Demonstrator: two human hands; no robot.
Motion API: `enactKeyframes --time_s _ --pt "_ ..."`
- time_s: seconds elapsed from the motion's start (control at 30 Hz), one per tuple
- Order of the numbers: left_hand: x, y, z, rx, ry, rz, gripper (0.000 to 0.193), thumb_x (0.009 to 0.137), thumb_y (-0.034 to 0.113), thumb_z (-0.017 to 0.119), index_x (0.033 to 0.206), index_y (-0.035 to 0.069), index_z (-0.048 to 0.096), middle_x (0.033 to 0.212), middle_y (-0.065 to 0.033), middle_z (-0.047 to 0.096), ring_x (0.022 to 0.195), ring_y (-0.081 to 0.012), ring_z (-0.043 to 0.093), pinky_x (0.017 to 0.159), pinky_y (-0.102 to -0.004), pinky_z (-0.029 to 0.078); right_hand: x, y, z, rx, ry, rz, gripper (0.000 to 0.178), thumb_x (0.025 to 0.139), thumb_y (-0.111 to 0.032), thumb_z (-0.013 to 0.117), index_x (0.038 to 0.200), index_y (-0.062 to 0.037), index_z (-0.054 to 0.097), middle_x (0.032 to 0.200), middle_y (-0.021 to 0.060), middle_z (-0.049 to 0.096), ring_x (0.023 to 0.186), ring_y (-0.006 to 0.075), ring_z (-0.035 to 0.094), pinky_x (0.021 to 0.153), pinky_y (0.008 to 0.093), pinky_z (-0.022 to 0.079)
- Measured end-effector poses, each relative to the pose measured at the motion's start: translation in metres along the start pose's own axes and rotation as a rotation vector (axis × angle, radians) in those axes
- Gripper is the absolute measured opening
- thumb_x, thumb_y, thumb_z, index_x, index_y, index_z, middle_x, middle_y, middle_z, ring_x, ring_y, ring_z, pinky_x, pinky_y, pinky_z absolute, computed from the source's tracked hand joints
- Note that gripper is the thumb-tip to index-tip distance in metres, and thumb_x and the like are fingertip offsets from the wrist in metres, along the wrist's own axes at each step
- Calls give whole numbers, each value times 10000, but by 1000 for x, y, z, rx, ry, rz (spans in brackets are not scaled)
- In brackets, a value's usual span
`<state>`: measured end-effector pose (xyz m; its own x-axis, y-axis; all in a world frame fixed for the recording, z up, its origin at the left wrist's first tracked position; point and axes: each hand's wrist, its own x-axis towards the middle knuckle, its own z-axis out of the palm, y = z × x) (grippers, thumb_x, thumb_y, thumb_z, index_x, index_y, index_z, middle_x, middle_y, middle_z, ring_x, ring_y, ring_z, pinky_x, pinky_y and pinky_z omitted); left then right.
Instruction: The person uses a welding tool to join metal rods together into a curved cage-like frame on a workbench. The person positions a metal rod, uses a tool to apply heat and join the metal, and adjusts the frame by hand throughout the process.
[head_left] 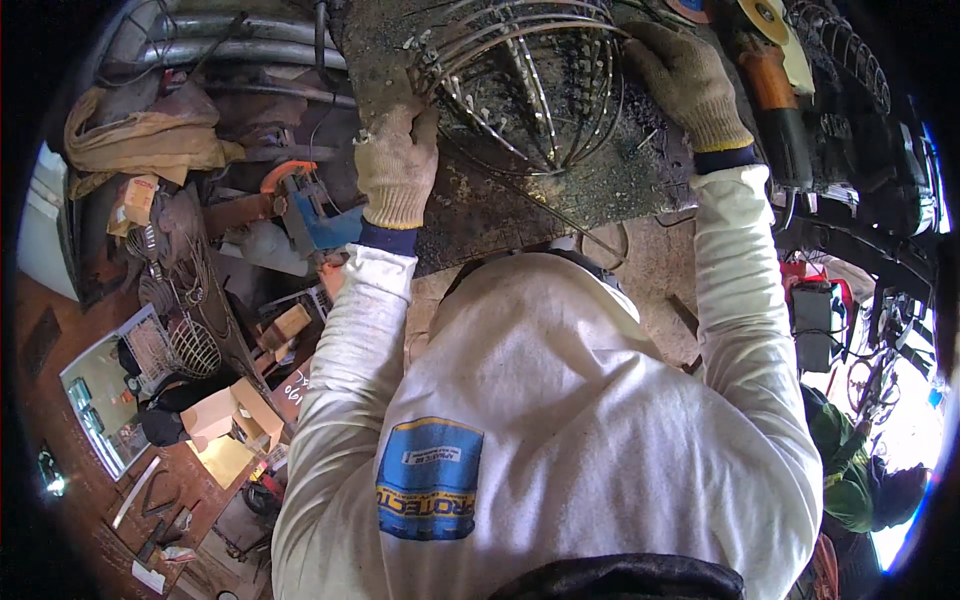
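left hand: gloved, holds wire frame at left rim | right hand: gloved, holds right rim | dark desk beneath | orange-black grinder at right

Glossy metal wire frame on a rough, grimy table; matt knitted-cloth gloves; soft, wrinkled cloth shirt; matt cardboard box.

On the tabletop, the wire frame is resting between the left hand and the right hand. A power tool is lying to the frame's right; pipes and a cloth are lying to its left, with a box sitting well below and left of it in the view.
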<state>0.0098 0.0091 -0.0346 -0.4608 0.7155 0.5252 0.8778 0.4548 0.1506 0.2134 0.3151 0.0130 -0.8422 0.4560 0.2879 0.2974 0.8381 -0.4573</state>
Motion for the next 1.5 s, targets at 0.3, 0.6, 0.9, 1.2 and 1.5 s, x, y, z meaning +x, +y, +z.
enactKeyframes --time_s 0.3,0.6,0.9,1.2,1.5 --pt "5 3 -6 86 61 121 103 867 175 740 951 126 706 902 -113 711 807 -356 715 674 -438 579 0 -9 -3 9 18 -23 355 1005 -329 613 1250 -89 704 1115 171 739 1056 327 710 913 409 552" --pt "-1 14 -7 39 -14 -116 113 875 219 743 930 127 707 915 -133 732 712 -375 705 631 -452 577 -1 -1 4 15 10 0 360 1014 -333 599 1266 -96 699 1113 162 743 1049 310 714 919 407 549" --pt "30 21 -25 -146 127 -24 137 874 201 750 985 119 752 898 -115 760 860 -327 737 698 -413 596 -2 -1 6 -33 -15 62 361 993 -406 607 1243 -170 719 1141 162 731 1092 357 683 934 449 541" --pt "39 30 -38 -23 17 -3 123 898 205 734 985 121 759 905 -74 766 805 -292 742 678 -397 595 -2 0 8 -30 48 32 340 989 -399 617 1233 -187 724 1137 151 732 1090 363 682 926 457 546" --pt "36 22 -29 -56 68 57 94 896 186 732 960 123 760 925 -82 765 796 -303 738 668 -393 595 -1 1 7 1 68 -16 350 984 -382 627 1224 -145 721 1149 162 729 1096 372 678 937 451 545"
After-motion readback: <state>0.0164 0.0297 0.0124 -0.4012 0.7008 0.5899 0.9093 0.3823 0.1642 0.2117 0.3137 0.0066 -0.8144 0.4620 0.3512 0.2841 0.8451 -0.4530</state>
